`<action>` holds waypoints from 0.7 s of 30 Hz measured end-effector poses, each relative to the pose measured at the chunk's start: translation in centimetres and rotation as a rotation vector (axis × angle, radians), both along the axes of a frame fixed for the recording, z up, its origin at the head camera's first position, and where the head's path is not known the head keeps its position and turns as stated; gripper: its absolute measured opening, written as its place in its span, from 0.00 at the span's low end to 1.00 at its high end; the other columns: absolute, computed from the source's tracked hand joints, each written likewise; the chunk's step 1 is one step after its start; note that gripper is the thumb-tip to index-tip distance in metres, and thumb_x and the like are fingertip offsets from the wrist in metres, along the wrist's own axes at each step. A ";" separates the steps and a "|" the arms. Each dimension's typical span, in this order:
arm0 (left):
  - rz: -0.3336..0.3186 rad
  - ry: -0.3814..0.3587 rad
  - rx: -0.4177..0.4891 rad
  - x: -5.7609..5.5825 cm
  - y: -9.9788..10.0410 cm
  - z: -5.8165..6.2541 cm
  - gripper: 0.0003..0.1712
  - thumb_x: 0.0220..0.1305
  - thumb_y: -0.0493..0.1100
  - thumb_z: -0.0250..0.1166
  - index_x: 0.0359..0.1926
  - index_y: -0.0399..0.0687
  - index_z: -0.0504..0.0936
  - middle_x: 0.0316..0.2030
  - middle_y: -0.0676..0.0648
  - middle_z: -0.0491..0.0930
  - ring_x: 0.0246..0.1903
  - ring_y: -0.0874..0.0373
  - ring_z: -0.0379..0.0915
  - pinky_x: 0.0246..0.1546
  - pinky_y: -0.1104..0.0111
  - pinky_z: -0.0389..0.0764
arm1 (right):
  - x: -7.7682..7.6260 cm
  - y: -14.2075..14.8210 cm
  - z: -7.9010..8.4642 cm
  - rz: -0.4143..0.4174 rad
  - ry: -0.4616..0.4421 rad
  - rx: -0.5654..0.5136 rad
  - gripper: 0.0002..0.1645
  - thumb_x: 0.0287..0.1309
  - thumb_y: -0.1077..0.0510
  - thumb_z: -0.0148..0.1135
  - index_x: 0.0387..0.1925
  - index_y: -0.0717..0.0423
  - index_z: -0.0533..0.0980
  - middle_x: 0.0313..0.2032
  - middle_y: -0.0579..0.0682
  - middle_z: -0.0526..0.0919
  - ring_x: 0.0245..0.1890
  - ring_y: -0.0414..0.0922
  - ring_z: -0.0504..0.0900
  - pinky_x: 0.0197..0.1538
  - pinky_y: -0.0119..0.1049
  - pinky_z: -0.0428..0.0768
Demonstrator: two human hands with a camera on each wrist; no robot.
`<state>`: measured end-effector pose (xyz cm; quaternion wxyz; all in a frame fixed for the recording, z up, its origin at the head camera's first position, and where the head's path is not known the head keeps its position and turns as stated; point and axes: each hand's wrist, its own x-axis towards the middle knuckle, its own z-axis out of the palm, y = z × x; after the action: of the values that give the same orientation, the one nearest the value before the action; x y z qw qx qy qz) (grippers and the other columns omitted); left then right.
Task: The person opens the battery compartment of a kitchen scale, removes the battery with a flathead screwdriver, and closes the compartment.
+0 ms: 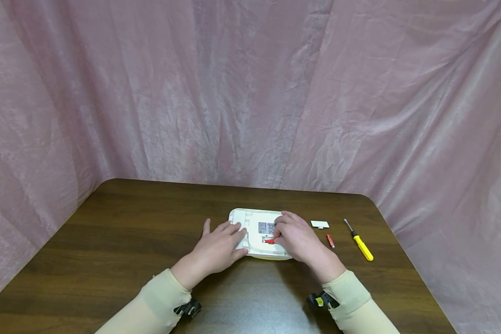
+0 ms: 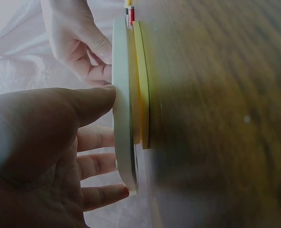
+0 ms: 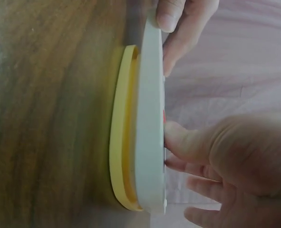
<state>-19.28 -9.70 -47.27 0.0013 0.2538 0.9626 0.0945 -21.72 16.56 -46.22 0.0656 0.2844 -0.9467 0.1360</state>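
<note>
A white flat device (image 1: 254, 253) lies with its labelled underside up, its yellow lower part (image 2: 142, 95) facing the table. My left hand (image 1: 219, 246) rests on its left end, fingers spread and fairly straight, thumb by the near edge. In the underside's small battery slot sits a red battery (image 1: 269, 241). My right hand (image 1: 296, 236) is over the device's right part, thumb and curled fingers pinching the battery's right end, which they hide. From the right wrist view, the thumb tip meets the device right by a sliver of red.
Right of the device lie a small white battery cover (image 1: 319, 224), another red battery (image 1: 330, 241) and a screwdriver with a yellow handle (image 1: 363, 248). All stand on a brown wooden table (image 1: 150, 218), with a pink curtain (image 1: 234, 93) behind it.
</note>
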 end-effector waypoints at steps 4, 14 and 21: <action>-0.001 0.003 0.001 0.1 0.0 0.2 0.34 0.81 0.61 0.66 0.77 0.50 0.80 0.77 0.43 0.75 0.78 0.40 0.66 0.74 0.23 0.52 | 0.2 0.1 0.3 0.013 -0.018 0.007 0.08 0.62 0.66 0.74 0.29 0.53 0.86 0.58 0.61 0.86 0.75 0.68 0.72 0.77 0.61 0.68; 0.004 0.014 -0.013 0.2 0.0 0.0 0.35 0.80 0.63 0.65 0.77 0.51 0.80 0.77 0.45 0.75 0.78 0.42 0.67 0.74 0.23 0.52 | 0.3 0.1 0.3 0.022 0.000 0.013 0.04 0.63 0.65 0.75 0.32 0.56 0.87 0.56 0.61 0.87 0.72 0.69 0.74 0.77 0.60 0.68; -0.001 0.020 -0.014 0.1 0.0 0.1 0.34 0.81 0.63 0.65 0.77 0.51 0.80 0.77 0.45 0.75 0.78 0.41 0.67 0.74 0.23 0.52 | 0.7 0.1 0.5 -0.023 0.023 -0.008 0.04 0.64 0.65 0.75 0.33 0.55 0.87 0.58 0.62 0.86 0.70 0.70 0.76 0.76 0.62 0.70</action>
<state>-19.18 -9.73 -47.22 -0.0064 0.2549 0.9631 0.0855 -21.02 16.62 -45.74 0.0794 0.2749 -0.9485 0.1359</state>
